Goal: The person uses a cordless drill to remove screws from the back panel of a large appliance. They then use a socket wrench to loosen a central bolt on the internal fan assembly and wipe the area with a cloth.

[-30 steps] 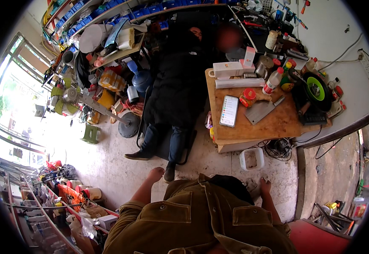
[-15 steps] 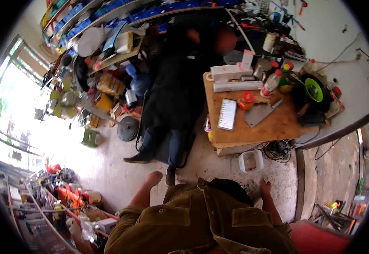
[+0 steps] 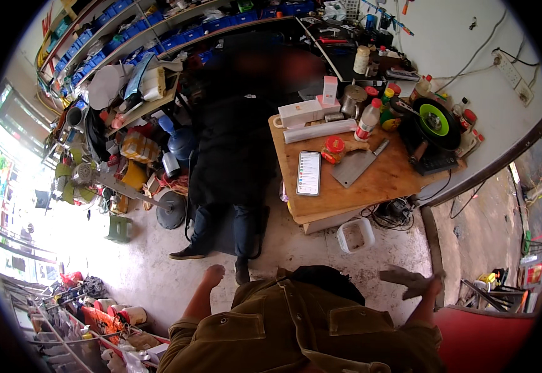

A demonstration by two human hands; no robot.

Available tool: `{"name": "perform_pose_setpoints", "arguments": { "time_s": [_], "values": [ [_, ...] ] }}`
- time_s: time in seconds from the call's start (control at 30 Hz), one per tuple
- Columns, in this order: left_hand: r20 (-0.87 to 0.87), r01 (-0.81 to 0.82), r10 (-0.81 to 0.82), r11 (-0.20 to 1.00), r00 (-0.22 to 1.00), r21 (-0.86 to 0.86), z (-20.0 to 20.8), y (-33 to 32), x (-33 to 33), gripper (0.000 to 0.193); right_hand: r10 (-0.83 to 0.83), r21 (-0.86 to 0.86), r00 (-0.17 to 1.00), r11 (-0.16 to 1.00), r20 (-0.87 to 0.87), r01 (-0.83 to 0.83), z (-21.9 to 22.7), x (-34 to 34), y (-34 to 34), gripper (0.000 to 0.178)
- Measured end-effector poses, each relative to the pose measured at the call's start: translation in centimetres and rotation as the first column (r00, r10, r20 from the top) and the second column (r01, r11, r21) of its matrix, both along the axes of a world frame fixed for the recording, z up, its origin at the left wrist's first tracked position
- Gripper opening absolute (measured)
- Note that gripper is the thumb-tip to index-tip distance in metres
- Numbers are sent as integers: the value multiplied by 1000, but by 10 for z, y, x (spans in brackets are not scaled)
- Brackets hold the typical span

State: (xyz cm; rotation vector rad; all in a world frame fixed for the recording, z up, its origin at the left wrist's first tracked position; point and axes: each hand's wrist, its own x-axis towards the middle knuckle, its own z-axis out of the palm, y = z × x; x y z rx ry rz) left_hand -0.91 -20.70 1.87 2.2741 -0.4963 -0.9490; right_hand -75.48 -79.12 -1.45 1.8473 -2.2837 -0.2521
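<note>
grips a limp grey piece of fabric (image 3: 407, 280) in the right hand (image 3: 431, 287), low at the right above the stained pale floor (image 3: 152, 261). holds the left hand (image 3: 213, 275) near a shoe (image 3: 241, 272); cannot tell, so small in view, whether closed or partly open. faces a wooden table (image 3: 383, 180), laid with a phone (image 3: 309, 173), a cleaver (image 3: 352, 169), a red-lidded jar (image 3: 333, 150) and a red-capped bottle (image 3: 366, 121), and at its right end a black pan (image 3: 450, 138) with a green bowl (image 3: 431, 117) inside. has a whitish tub (image 3: 356, 236) on the floor just beside the near edge. looks toward blue bins (image 3: 177, 40) on far shelves, a fan (image 3: 83, 174) by the bright left side, and between fan and table a person in a black coat (image 3: 227, 149), lying back.
</note>
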Motion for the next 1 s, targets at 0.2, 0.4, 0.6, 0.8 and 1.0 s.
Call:
{"name": "perform_pose_setpoints", "arguments": {
  "time_s": [0.2, 0.4, 0.6, 0.8, 1.0],
  "values": [
    [36, 150, -149, 989, 988, -13, -19, -10, 1, 21, 136, -147, 983, 982, 126, -117, -22, 28, 15, 37],
    [78, 74, -77, 996, 994, 48, 11, -5, 8, 23, -192, 160, 130, 962, 973, 222, 9, 210, 90, 50],
    [-15, -23, 23, 1000, 1000, -10, 12, -1, -1, 23, 41, -30, 355, 999, 934, -36, -8, 215, 86, 48],
    [180, 138, -139, 990, 974, 20, -12, 52, 3, 22, 15, 17, 342, 996, 940, -91, -48, 216, 86, 47],
    [-49, -110, 112, 993, 992, 39, -1, 38, -14, 22, 152, -105, 253, 976, 955, -190, -49, 215, 89, 44]
  ]
}}
